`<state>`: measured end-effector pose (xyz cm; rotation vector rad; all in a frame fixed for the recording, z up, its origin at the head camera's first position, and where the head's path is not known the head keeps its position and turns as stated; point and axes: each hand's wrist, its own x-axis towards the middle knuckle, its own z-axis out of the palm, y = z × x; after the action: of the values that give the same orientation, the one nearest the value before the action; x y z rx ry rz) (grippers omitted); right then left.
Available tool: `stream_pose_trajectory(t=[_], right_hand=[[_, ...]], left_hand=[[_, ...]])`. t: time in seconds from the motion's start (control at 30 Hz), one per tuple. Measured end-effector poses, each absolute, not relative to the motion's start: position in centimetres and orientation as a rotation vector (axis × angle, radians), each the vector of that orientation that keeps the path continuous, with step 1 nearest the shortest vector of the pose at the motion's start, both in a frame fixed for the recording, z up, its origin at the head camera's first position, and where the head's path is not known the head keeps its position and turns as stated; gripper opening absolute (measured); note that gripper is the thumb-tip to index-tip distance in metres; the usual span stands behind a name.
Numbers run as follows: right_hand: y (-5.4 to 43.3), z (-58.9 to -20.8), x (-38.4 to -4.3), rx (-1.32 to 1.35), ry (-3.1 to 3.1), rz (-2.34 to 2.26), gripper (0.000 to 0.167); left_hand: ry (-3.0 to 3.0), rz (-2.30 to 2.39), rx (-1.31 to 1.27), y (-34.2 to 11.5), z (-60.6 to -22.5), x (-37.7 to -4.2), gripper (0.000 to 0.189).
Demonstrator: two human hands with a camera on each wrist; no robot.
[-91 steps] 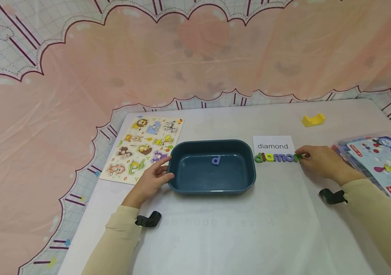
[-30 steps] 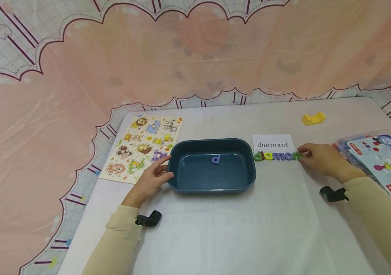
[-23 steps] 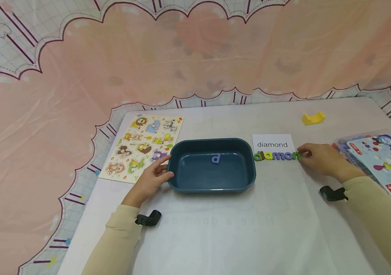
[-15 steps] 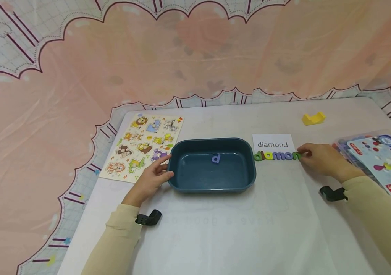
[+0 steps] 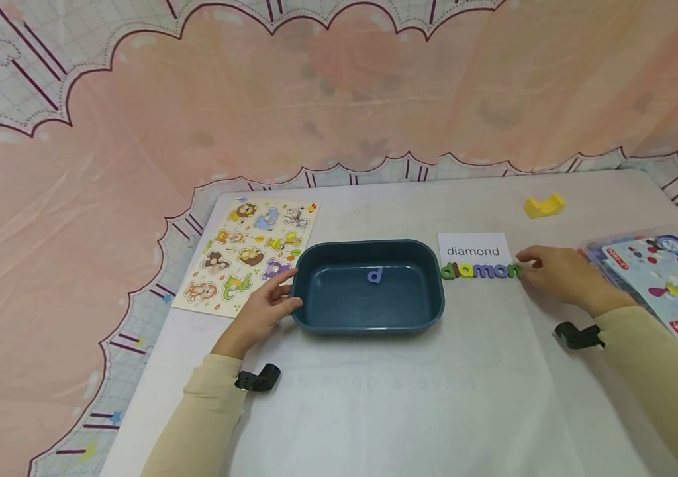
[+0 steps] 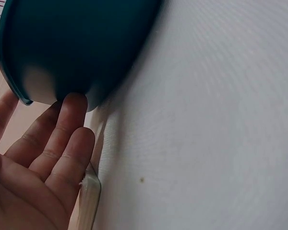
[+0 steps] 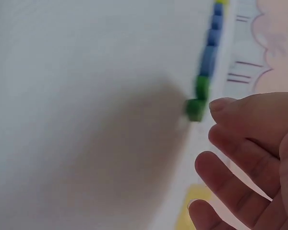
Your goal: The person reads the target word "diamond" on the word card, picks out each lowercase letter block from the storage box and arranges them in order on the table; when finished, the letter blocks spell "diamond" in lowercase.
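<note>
In the head view my left hand (image 5: 258,324) rests its fingertips on the left end of a dark teal tray (image 5: 369,329); the left wrist view has its loosely extended fingers against the tray's outer wall. A purple letter d (image 5: 374,276) lies inside the tray. Right of it, a row of coloured plastic letters (image 5: 482,271) reads "diamon" beneath a white card (image 5: 473,242) printed "diamond". My right hand (image 5: 565,278) is beside the green letter n (image 7: 196,109) at the row's right end. In the right wrist view a small gap separates its fingertips from that letter.
An animal puzzle board (image 5: 249,258) lies left of the tray, partly behind my left hand. At the right sits a clear plastic case (image 5: 661,285) with a blue printed sheet. A yellow curved block (image 5: 544,206) stands toward the back of the white table (image 5: 375,411).
The green n has been straightened at the row's end. My right hand has since drawn slightly up and away from it. The left hand and tray stay put.
</note>
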<state>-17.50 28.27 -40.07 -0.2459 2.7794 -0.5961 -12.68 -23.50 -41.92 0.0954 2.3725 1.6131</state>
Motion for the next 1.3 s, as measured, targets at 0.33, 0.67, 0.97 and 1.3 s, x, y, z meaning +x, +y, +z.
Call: stream_pose_trajectory(t=[0.33,0.67,0.97,1.3], right_hand=[[25.1,-37.2,-17.4,-0.449,2.898,-0.604,0.044],[19.2,-35.5,-16.9,-0.724,2.892,-0.701,0.041],[15.0,-35.7,-16.7,-0.928,2.832,-0.773,0.041],[11.4,-36.8,-16.9,-1.028,2.756,-0.733,0.041]], left_hand=[[2.384,1.604,0.088,-23.5,-42.1,-12.7,0.063],[2.378,1.621,0.096,-23.5,-42.2,-12.8,0.063],[2.379,1.623,0.098,-23.6,-42.2,-12.7,0.063],[2.384,1.618,0.101,-23.6,-42.2,-12.7,0.063]])
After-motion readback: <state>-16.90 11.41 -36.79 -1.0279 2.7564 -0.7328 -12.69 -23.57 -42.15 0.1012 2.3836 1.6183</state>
